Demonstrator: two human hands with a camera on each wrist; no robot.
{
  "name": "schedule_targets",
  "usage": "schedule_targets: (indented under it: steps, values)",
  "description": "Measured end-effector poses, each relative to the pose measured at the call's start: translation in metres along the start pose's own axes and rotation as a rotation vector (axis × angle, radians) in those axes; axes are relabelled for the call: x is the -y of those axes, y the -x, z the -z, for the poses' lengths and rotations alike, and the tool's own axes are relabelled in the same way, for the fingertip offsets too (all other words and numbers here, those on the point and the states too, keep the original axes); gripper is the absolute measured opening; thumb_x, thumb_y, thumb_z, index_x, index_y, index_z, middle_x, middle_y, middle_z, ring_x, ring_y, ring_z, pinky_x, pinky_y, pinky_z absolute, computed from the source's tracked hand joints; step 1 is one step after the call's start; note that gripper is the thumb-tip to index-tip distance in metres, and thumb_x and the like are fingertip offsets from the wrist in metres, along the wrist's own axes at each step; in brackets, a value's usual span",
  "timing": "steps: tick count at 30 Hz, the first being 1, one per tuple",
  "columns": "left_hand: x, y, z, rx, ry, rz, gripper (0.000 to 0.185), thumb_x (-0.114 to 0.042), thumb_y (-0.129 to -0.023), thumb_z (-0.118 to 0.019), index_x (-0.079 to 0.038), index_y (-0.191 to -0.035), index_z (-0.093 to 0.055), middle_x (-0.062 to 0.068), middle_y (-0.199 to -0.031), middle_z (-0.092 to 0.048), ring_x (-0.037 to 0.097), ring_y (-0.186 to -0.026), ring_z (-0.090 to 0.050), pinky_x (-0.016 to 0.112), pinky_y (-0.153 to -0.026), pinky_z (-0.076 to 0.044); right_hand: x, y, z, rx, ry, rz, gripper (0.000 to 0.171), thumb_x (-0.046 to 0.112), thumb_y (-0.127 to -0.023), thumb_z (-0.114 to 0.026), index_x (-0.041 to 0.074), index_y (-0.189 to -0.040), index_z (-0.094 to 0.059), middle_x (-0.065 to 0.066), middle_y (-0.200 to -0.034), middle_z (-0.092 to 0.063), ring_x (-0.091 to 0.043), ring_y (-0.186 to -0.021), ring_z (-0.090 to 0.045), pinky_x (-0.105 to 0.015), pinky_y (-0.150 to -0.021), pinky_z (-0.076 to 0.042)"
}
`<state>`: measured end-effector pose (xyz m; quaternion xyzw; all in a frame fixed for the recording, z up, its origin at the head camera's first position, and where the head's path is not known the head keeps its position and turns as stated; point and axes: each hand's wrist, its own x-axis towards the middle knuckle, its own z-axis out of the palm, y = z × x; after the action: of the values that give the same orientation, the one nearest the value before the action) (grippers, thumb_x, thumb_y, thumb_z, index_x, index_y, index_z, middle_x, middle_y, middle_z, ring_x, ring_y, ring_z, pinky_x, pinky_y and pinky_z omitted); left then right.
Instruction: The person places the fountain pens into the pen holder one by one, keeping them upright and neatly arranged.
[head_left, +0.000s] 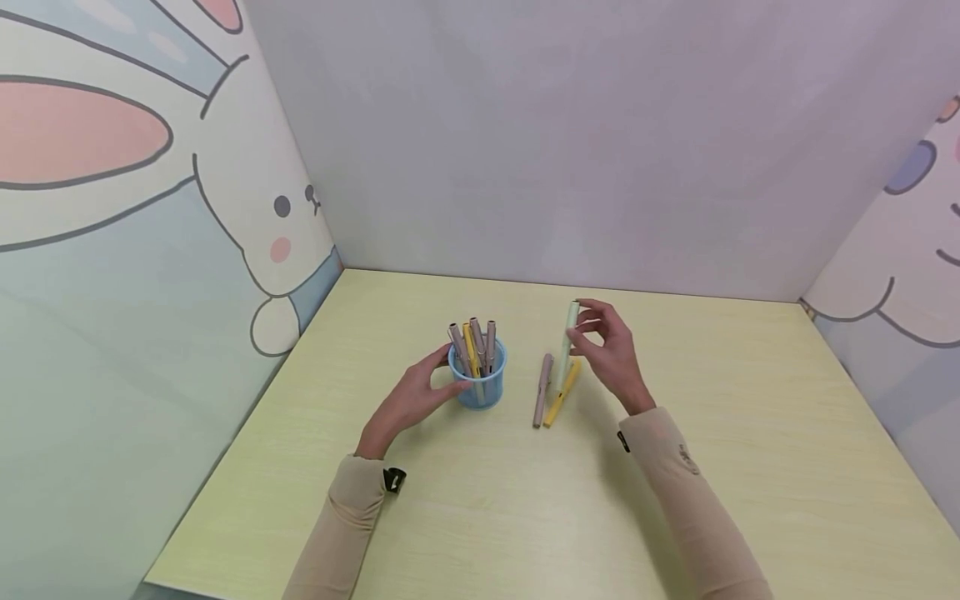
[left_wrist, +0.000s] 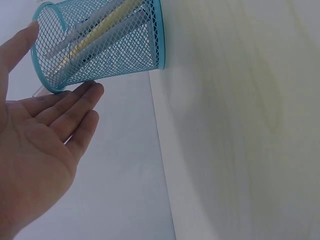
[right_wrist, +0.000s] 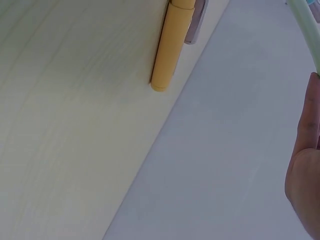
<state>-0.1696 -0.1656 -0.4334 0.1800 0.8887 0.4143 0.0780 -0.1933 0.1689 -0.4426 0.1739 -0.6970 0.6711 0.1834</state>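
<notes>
A light-blue mesh pen cup (head_left: pixel 491 390) stands upright on the table, holding several mauve-grey pens (head_left: pixel 491 343) and a yellow one. My left hand (head_left: pixel 416 392) holds the cup lightly near its rim, thumb on the near side and fingers on the far left. In the left wrist view those fingers (left_wrist: pixel 75 112) lie nearly straight against the mesh. Between thumb and fingertips, my right hand (head_left: pixel 609 346) pinches a pale green pen (head_left: pixel 568 342), nearly upright. Below it a yellow pen (head_left: pixel 562 393) and a mauve-grey pen (head_left: pixel 543 392) lie side by side on the table.
The pale wooden table (head_left: pixel 480 517) meets a plain grey wall (head_left: pixel 555 150) at the back. Side panels with cartoon rabbit pictures (head_left: pixel 247 200) rise at left and right.
</notes>
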Motion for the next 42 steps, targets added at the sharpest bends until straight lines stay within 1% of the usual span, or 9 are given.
schedule_targets:
  steps: [7,12,20,23,27,33,38,40,42]
  values:
    - [0.0,0.0,0.0,0.004,-0.001,0.001,0.084,-0.043,-0.098,-0.071,-0.007,-0.163,-0.031,0.015,-0.156,-0.048,0.034,-0.145,-0.042,0.057,-0.118,-0.03,0.004,-0.001,-0.007,-0.002,-0.028,0.009,0.049,-0.015,-0.092,-0.065,-0.007,-0.139,-0.053,-0.021,-0.11,-0.057,-0.018,-0.091,-0.063,-0.035,-0.064,-0.062]
    - [0.001,0.0,0.0,0.003,-0.001,-0.008,0.084,-0.043,-0.099,-0.071,-0.007,-0.163,-0.031,0.015,-0.155,-0.048,0.033,-0.145,-0.042,0.057,-0.118,-0.03,0.008,-0.002,-0.013,-0.013,-0.055,0.013,0.051,-0.02,-0.091,-0.063,-0.01,-0.139,-0.051,-0.027,-0.111,-0.055,-0.014,-0.091,-0.063,-0.031,-0.065,-0.062]
    - [0.003,0.0,0.0,0.0,0.004,-0.015,0.083,-0.043,-0.098,-0.071,-0.007,-0.162,-0.031,0.014,-0.154,-0.049,0.033,-0.144,-0.043,0.057,-0.117,-0.031,0.011,-0.005,-0.02,-0.027,-0.079,0.031,0.051,-0.024,-0.09,-0.059,-0.017,-0.139,-0.045,-0.028,-0.11,-0.053,-0.014,-0.089,-0.062,-0.029,-0.064,-0.061]
    - [0.003,0.0,0.001,0.003,0.004,-0.011,0.084,-0.044,-0.098,-0.071,-0.008,-0.163,-0.031,0.014,-0.155,-0.049,0.033,-0.144,-0.043,0.057,-0.118,-0.031,0.014,-0.006,-0.024,-0.035,-0.092,0.026,0.051,-0.025,-0.09,-0.06,-0.016,-0.139,-0.046,-0.023,-0.109,-0.054,-0.013,-0.09,-0.062,-0.03,-0.065,-0.062]
    - [0.003,0.0,0.001,0.006,0.003,-0.011,0.084,-0.044,-0.099,-0.07,-0.008,-0.163,-0.03,0.014,-0.155,-0.048,0.033,-0.145,-0.043,0.057,-0.118,-0.03,0.015,-0.007,-0.028,-0.044,-0.121,0.027,0.053,-0.022,-0.091,-0.062,-0.012,-0.141,-0.048,-0.02,-0.11,-0.055,-0.015,-0.091,-0.062,-0.035,-0.066,-0.062]
    - [0.004,-0.001,0.001,0.01,-0.002,-0.006,0.085,-0.045,-0.099,-0.07,-0.008,-0.163,-0.03,0.015,-0.155,-0.048,0.033,-0.145,-0.043,0.057,-0.118,-0.03,0.021,-0.008,-0.034,-0.039,-0.144,0.031,0.054,-0.023,-0.091,-0.06,-0.015,-0.142,-0.044,-0.028,-0.112,-0.052,-0.014,-0.091,-0.062,-0.041,-0.067,-0.062]
    - [0.004,-0.001,0.001,0.011,-0.003,-0.01,0.084,-0.044,-0.099,-0.07,-0.008,-0.163,-0.03,0.015,-0.155,-0.049,0.033,-0.144,-0.043,0.057,-0.118,-0.03,0.02,-0.009,-0.039,-0.043,-0.147,0.057,0.05,-0.02,-0.093,-0.06,-0.014,-0.14,-0.046,-0.016,-0.109,-0.055,-0.013,-0.091,-0.062,-0.039,-0.067,-0.062]
    - [0.004,-0.001,0.001,0.01,-0.001,-0.01,0.084,-0.044,-0.099,-0.07,-0.008,-0.163,-0.03,0.015,-0.155,-0.049,0.033,-0.144,-0.043,0.057,-0.118,-0.03,0.013,-0.01,-0.039,-0.047,-0.15,0.079,0.049,-0.019,-0.093,-0.061,-0.012,-0.14,-0.047,-0.012,-0.109,-0.056,-0.014,-0.091,-0.062,-0.035,-0.066,-0.062]
    - [0.004,0.0,0.001,0.009,-0.003,-0.009,0.084,-0.044,-0.099,-0.07,-0.008,-0.163,-0.03,0.015,-0.155,-0.048,0.033,-0.144,-0.043,0.058,-0.118,-0.031,0.014,-0.011,-0.041,-0.048,-0.147,0.085,0.05,-0.021,-0.093,-0.06,-0.013,-0.14,-0.046,-0.014,-0.109,-0.056,-0.013,-0.092,-0.062,-0.034,-0.066,-0.062]
